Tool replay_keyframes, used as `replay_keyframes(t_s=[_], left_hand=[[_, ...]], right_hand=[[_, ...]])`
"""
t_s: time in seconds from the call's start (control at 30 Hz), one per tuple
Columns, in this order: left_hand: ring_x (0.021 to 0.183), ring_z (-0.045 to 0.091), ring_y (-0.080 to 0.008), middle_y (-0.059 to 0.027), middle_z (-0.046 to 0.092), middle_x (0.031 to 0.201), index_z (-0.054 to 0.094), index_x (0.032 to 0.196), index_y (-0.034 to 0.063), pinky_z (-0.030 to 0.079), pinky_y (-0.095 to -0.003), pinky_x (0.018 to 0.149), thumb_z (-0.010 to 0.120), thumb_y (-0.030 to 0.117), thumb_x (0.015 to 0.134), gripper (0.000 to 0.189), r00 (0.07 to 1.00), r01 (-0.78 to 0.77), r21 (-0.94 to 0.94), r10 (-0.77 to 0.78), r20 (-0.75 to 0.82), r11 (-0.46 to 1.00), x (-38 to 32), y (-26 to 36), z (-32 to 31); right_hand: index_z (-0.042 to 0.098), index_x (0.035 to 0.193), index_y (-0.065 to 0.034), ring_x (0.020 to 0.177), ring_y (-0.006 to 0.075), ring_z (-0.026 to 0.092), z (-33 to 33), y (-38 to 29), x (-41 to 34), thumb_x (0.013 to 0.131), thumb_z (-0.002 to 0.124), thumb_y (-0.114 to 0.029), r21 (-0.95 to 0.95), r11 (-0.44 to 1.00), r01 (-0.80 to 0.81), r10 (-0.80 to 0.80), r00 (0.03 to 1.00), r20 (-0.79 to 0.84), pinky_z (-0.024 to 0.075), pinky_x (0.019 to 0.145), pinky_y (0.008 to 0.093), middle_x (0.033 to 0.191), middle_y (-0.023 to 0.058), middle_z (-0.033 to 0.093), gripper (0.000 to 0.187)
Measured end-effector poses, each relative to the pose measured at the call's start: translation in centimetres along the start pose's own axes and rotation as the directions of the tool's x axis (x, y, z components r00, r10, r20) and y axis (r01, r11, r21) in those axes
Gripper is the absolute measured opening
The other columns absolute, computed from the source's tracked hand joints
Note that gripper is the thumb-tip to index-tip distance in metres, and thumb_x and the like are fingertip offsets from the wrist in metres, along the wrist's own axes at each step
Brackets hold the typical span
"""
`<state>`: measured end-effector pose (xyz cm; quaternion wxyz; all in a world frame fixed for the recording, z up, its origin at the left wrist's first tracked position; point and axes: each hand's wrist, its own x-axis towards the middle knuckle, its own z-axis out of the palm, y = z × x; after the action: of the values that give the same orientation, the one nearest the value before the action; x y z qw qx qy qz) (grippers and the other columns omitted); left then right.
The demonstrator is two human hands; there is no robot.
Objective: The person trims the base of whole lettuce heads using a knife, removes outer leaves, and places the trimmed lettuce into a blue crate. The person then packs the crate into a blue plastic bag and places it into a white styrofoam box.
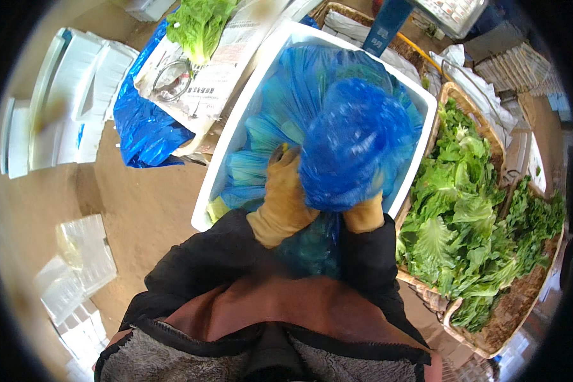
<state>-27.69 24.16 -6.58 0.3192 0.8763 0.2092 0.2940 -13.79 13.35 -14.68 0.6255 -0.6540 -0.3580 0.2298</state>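
Observation:
A white foam box point(422, 138) stands before me, lined with a translucent blue plastic bag point(277, 110) that looks full. The top of the bag is bunched into a puffed, glossy mass point(353, 143) above my wrists. My left hand point(284, 196), in a tan work glove, is closed at the left side of this bunched plastic, its fingertips low against the bag. My right hand point(365, 212), gloved alike, reaches under the right side of the mass. The plastic covers its fingers. More of the blue bag point(310, 246) shows between my forearms.
Right of the box, wicker baskets point(499, 153) hold loose leafy greens point(458, 210). At upper left, a lettuce head point(198, 28) and a metal ring point(172, 81) rest on printed paper point(219, 83) over blue sheeting point(148, 129). White foam boxes point(81, 81) stand far left; a blue post point(387, 28) rises behind.

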Motion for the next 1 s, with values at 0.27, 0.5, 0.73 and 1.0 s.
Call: replay_keyframes(t_s=[0.27, 0.5, 0.73, 1.0], left_hand=[[0.067, 0.056, -0.0302, -0.0091, 0.059, 0.074, 0.067, 0.088, 0.0087, 0.04, -0.0443, 0.065, 0.083, 0.042, 0.069, 0.042, 0.99, -0.02, 0.185, -0.006, 0.139, 0.983, -1.9, -4.8, -4.7], [0.119, 0.054, -0.0421, -0.0205, 0.064, 0.121, 0.069, 0.114, 0.0045, 0.032, -0.0564, 0.108, 0.074, 0.029, 0.077, 0.045, 0.968, 0.122, 0.176, -0.157, 0.198, 0.977, -2.5, -2.4, -5.6], [0.099, 0.063, -0.0412, -0.0174, 0.07, 0.103, 0.076, 0.076, 0.0067, 0.044, -0.0536, 0.097, 0.068, 0.031, 0.076, 0.025, 0.938, -0.125, 0.28, 0.021, 0.346, 0.952, 0.8, -2.1, -6.3], [0.07, 0.065, -0.0321, -0.0137, 0.065, 0.07, 0.069, 0.066, 0.0052, 0.052, -0.041, 0.064, 0.072, 0.026, 0.075, 0.023, 0.959, 0.15, -0.046, -0.134, 0.251, 0.988, 0.2, -3.4, -6.2]], right_hand=[[0.042, 0.144, -0.0065, 0.127, 0.0294, 0.049, 0.3, -5.0, 0.5, 0.105, 0.034, -0.043, 0.798, 0.493, -0.347, 0.096, 0.933, 0.347, 0.0393, 0.11, 0.0442, 0.142, 0.0144, 0.05, 0.053], [0.073, 0.086, -0.0026, 0.066, 0.0304, 0.07, 3.7, -11.0, 8.9, 0.086, 0.068, -0.026, -0.8, 0.515, 0.308, 0.243, 0.843, 0.48, 0.0512, 0.054, 0.0461, 0.075, 0.0195, 0.069, 0.024], [0.072, 0.079, -0.0082, 0.078, 0.0357, 0.07, 4.4, -14.4, 9.9, 0.08, 0.068, -0.026, -0.667, 0.305, 0.679, 0.557, 0.441, 0.704, 0.0563, 0.068, 0.0412, 0.082, 0.0174, 0.071, 0.019], [0.059, 0.131, -0.0078, 0.11, 0.03, 0.062, 3.1, -14.8, 3.1, 0.068, 0.083, -0.019, -0.496, 0.618, 0.61, -0.21, 0.736, 0.644, 0.0475, 0.096, 0.0439, 0.124, 0.014, 0.064, 0.068]])
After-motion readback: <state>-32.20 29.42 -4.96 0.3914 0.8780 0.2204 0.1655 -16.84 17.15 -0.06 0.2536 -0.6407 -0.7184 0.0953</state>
